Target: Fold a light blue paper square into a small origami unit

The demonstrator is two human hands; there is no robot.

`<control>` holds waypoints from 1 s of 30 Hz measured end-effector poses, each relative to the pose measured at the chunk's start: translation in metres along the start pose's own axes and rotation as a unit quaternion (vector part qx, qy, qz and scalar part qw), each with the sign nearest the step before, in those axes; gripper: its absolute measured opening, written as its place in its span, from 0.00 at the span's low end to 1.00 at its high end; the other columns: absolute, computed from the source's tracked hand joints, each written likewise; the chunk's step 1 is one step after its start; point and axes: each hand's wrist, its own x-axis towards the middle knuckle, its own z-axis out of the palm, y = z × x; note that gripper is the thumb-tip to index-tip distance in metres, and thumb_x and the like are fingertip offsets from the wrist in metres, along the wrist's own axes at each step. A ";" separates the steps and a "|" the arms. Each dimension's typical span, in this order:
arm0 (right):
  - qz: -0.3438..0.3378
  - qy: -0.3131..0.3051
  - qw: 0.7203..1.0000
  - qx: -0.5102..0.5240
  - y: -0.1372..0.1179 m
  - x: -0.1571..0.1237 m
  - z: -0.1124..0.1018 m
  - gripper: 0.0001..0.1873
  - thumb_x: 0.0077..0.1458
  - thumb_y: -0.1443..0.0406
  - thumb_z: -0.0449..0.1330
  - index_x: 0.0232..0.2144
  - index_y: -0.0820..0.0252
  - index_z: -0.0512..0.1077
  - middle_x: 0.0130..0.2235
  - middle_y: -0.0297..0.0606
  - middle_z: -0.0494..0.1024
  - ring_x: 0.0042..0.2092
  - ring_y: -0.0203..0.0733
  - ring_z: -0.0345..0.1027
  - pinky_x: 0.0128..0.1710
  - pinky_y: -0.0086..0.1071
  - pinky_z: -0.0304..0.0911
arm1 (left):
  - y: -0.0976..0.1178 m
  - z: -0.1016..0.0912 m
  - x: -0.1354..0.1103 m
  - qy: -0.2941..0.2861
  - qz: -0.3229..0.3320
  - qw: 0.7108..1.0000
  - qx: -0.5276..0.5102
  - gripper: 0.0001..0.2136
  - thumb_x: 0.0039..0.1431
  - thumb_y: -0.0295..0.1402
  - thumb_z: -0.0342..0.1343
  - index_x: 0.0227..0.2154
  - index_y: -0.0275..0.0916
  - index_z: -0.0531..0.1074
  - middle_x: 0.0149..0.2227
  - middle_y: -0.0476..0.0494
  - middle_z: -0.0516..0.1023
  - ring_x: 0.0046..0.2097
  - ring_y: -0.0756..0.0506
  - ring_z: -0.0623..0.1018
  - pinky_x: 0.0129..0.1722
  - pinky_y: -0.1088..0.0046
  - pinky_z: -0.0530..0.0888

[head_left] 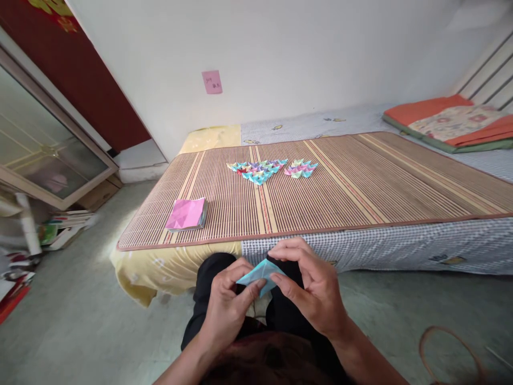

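A sheet of light blue origami paper (pixel 263 270), folded into a pointed shape with creases, is held above my lap. My left hand (pixel 230 297) pinches its left side, thumb on the near face and fingers behind. At the right side, my right hand (pixel 315 286) grips it with the thumb on the edge, its index finger arched over the top. Some of the right fingers are hidden behind the hand. On the mat lie a larger cluster of folded paper pieces (pixel 258 170) in many colours and a smaller cluster (pixel 301 169) beside it.
A stack of square paper (pixel 186 214), pink on top, sits at the left of the striped bamboo mat (pixel 332 200) on the bed. Folded orange bedding (pixel 452 123) lies at the far right. A pink note (pixel 212 82) is on the wall. Books (pixel 68 227) are on the floor at left.
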 end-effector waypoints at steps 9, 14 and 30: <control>-0.020 0.015 0.999 -0.045 0.002 -0.001 -0.001 0.07 0.64 0.67 0.65 0.43 0.50 0.77 0.45 0.39 0.76 0.48 0.46 0.74 0.48 0.42 0.74 | 0.000 0.002 0.002 0.004 -0.010 1.000 -0.005 0.15 0.63 0.38 0.64 0.22 0.39 0.75 0.27 0.48 0.67 0.31 0.47 0.68 0.31 0.70 0.64; -0.024 0.028 0.997 -0.066 0.005 0.000 0.000 0.05 0.64 0.68 0.64 0.40 0.51 0.76 0.44 0.38 0.77 0.47 0.46 0.74 0.47 0.41 0.72 | 0.000 0.004 0.003 0.011 -0.043 0.998 -0.047 0.17 0.60 0.39 0.66 0.19 0.38 0.72 0.25 0.49 0.64 0.30 0.48 0.65 0.30 0.71 0.61; 0.022 0.030 0.999 -0.034 0.012 0.003 -0.002 0.10 0.63 0.64 0.65 0.30 0.54 0.70 0.36 0.35 0.76 0.39 0.43 0.73 0.41 0.38 0.70 | -0.006 0.008 0.004 0.012 -0.137 0.977 -0.160 0.18 0.54 0.44 0.70 0.21 0.36 0.74 0.26 0.49 0.62 0.30 0.49 0.61 0.30 0.72 0.62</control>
